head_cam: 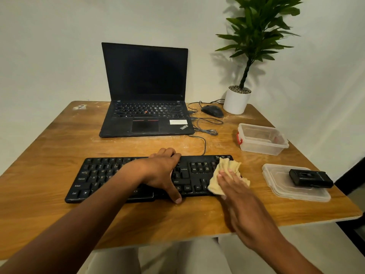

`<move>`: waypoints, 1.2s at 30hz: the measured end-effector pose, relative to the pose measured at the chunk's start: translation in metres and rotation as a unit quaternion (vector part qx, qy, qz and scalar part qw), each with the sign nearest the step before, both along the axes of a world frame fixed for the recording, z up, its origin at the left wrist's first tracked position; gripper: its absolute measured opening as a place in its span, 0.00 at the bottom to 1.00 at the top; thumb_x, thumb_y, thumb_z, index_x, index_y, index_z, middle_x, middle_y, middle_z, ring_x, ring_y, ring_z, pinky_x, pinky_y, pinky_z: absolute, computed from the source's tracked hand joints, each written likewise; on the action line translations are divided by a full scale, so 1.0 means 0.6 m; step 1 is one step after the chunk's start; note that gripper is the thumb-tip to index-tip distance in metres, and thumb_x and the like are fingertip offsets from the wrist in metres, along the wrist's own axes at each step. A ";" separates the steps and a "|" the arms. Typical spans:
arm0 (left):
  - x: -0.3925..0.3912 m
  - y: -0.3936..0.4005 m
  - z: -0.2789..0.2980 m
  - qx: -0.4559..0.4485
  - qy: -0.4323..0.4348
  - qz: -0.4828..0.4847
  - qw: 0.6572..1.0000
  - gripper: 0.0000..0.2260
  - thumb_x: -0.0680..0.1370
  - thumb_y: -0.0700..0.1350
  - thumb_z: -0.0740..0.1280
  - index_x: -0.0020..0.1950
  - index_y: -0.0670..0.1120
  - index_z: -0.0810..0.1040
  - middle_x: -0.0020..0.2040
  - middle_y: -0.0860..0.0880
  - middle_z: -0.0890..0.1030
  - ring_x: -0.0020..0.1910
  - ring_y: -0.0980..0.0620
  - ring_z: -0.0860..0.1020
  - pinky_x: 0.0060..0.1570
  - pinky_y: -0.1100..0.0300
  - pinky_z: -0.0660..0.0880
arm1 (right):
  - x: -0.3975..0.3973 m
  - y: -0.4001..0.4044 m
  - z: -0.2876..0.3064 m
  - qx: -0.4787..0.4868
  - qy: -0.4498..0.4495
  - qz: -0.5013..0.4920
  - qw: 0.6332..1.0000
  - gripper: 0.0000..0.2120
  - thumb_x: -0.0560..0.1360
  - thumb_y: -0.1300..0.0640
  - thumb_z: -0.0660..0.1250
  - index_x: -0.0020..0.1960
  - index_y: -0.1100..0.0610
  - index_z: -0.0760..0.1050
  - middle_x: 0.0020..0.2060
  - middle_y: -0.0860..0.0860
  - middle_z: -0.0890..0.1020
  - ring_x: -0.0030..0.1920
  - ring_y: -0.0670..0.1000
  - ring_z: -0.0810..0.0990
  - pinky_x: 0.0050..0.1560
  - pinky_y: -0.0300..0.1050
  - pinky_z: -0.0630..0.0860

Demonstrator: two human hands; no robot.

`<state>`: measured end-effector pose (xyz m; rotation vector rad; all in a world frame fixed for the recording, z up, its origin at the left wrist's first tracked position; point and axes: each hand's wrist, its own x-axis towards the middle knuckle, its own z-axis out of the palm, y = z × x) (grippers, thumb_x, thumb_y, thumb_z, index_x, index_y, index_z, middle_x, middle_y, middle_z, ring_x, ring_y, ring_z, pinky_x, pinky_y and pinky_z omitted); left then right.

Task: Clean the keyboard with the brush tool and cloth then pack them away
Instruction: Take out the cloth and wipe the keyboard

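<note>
Okay, wipe pass in hand. My left hand (164, 171) lies across the middle of the keyboard (102, 175), fingers curled over its far edge and thumb hooked over the near edge, gripping it so it doesn't slide. My right hand (231, 182) lies flat, fingers straight, pressing the cloth (227, 171) onto the numpad end.

Key geometry: the keyboard's long axis runs left-right across the table (59, 214), parallel to the near edge. The cloth sits at the far right end, so all unwiped length lies to the left, toward my bracing hand. My guess is the wipe should travel leftward along that axis, and the left hand has to shift or lift before the cloth reaches it.

The brush tool (311, 177) (black, boxy, I take it for the brush) rests on the lid (280, 186) to the right of the keyboard, well apart from both hands, right hand nearer. The open container (262, 139) is behind the lid, toward the plant pot (236, 101). Packing not yet started.

Risk: the keyboard cable (204, 145) runs back to the laptop (146, 99); hard sideways strokes could tug it.
</note>
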<state>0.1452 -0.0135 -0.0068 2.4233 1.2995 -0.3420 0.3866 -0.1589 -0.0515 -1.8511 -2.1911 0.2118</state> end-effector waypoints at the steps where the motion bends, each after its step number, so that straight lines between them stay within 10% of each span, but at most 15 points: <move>1: 0.000 0.000 0.000 0.000 0.002 0.000 1.000 0.64 0.63 0.67 0.81 0.85 0.49 0.45 0.80 0.51 0.53 0.80 0.46 0.53 0.80 0.46 0.57 | 0.008 0.010 0.000 0.002 0.005 -0.018 1.000 0.27 0.85 0.47 0.42 0.84 0.46 0.47 0.81 0.40 0.46 0.80 0.37 0.34 0.80 0.37 0.37; 6: 0.002 -0.003 0.001 0.002 0.005 0.003 1.000 0.63 0.63 0.67 0.81 0.85 0.49 0.45 0.81 0.51 0.52 0.80 0.46 0.52 0.80 0.46 0.57 | -0.070 0.070 0.005 0.014 0.046 -0.036 0.998 0.25 0.88 0.54 0.51 0.85 0.53 0.54 0.84 0.47 0.54 0.83 0.46 0.43 0.82 0.43 0.41; 11: 0.001 -0.001 0.001 -0.001 0.002 0.002 1.000 0.63 0.63 0.67 0.81 0.85 0.50 0.45 0.81 0.51 0.52 0.80 0.45 0.52 0.81 0.45 0.56 | -0.065 0.017 0.021 -0.015 0.068 0.040 0.997 0.24 0.88 0.53 0.53 0.83 0.43 0.55 0.78 0.34 0.51 0.79 0.33 0.41 0.76 0.29 0.37; 14: -0.002 0.001 0.000 -0.003 -0.003 0.001 1.000 0.63 0.63 0.67 0.81 0.85 0.50 0.45 0.81 0.51 0.52 0.80 0.45 0.52 0.81 0.45 0.56 | -0.022 0.005 0.057 -0.036 0.144 0.029 0.989 0.21 0.86 0.50 0.57 0.76 0.33 0.63 0.76 0.34 0.66 0.75 0.31 0.61 0.76 0.35 0.61; 18: -0.002 0.000 0.000 -0.002 -0.006 0.000 1.000 0.63 0.63 0.67 0.81 0.85 0.50 0.46 0.80 0.51 0.54 0.80 0.45 0.53 0.80 0.45 0.58 | 0.001 0.065 0.101 0.089 0.234 -0.035 0.967 0.20 0.86 0.56 0.60 0.71 0.34 0.70 0.57 0.44 0.84 0.51 0.40 0.82 0.48 0.33 0.75; 22: -0.004 -0.002 0.003 -0.002 -0.004 0.004 1.000 0.63 0.63 0.67 0.81 0.85 0.49 0.47 0.80 0.51 0.54 0.79 0.45 0.54 0.80 0.45 0.59 | -0.018 0.141 0.109 0.089 0.129 -0.063 0.986 0.22 0.87 0.58 0.57 0.81 0.51 0.65 0.79 0.50 0.66 0.81 0.51 0.60 0.77 0.43 0.53; 27: -0.001 -0.004 0.003 0.002 0.002 0.005 1.000 0.63 0.62 0.67 0.81 0.85 0.50 0.46 0.81 0.51 0.53 0.80 0.45 0.53 0.80 0.45 0.58 | -0.077 0.121 0.042 -0.036 -0.014 0.059 0.998 0.26 0.88 0.57 0.52 0.85 0.51 0.52 0.84 0.48 0.52 0.83 0.47 0.46 0.81 0.44 0.43; 31: 0.000 -0.002 0.004 -0.002 0.003 0.008 1.000 0.63 0.63 0.66 0.81 0.85 0.50 0.45 0.82 0.51 0.51 0.81 0.45 0.51 0.80 0.46 0.56 | -0.058 0.054 0.039 -0.038 -0.023 0.098 0.994 0.25 0.88 0.53 0.50 0.84 0.47 0.50 0.81 0.38 0.47 0.78 0.34 0.37 0.71 0.25 0.34; 34: 0.000 -0.001 0.003 -0.003 0.002 0.006 1.000 0.63 0.63 0.66 0.81 0.85 0.50 0.45 0.82 0.51 0.51 0.81 0.45 0.51 0.80 0.46 0.56 | -0.030 -0.001 0.050 -0.070 0.021 0.108 0.991 0.23 0.88 0.48 0.50 0.82 0.39 0.55 0.77 0.30 0.50 0.76 0.26 0.41 0.74 0.25 0.41; 36: 0.000 -0.001 0.001 -0.005 0.000 0.009 1.000 0.63 0.63 0.66 0.81 0.85 0.50 0.45 0.82 0.51 0.51 0.81 0.45 0.51 0.80 0.45 0.56 | -0.008 -0.015 0.074 -0.088 0.089 0.082 0.989 0.20 0.86 0.46 0.55 0.77 0.34 0.65 0.74 0.29 0.66 0.74 0.29 0.61 0.75 0.33 0.61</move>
